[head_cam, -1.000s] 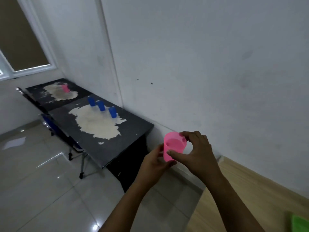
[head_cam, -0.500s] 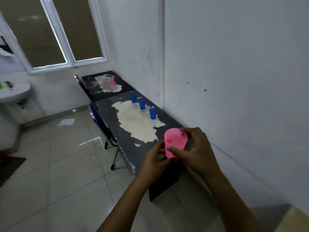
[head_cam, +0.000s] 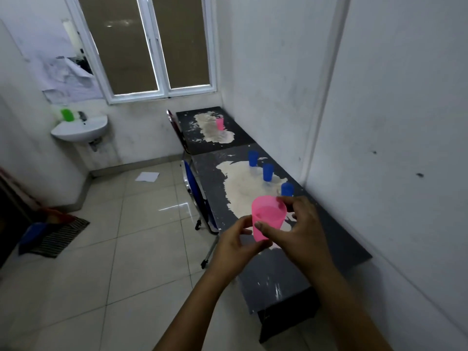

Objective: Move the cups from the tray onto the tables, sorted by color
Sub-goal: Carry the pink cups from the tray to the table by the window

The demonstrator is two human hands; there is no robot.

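Note:
I hold a pink cup upright in front of me with both hands. My left hand grips its lower left side and my right hand wraps its right side, thumb across the front. The cup hangs over the near dark table. Three blue cups stand in a row on that table near the wall, the nearest partly behind my right fingers. On the far dark table stands another pink cup. The tray is out of view.
Both tables run along the white wall on the right. A blue folding chair leans against their left edge. A wash basin hangs on the left wall below a window. A mat and a paper sheet lie on the tiled floor.
My view has swung left and forward toward the tables; the window and basin have come into sight. Both hands have kept hold of the pink cup, which is over the near table.

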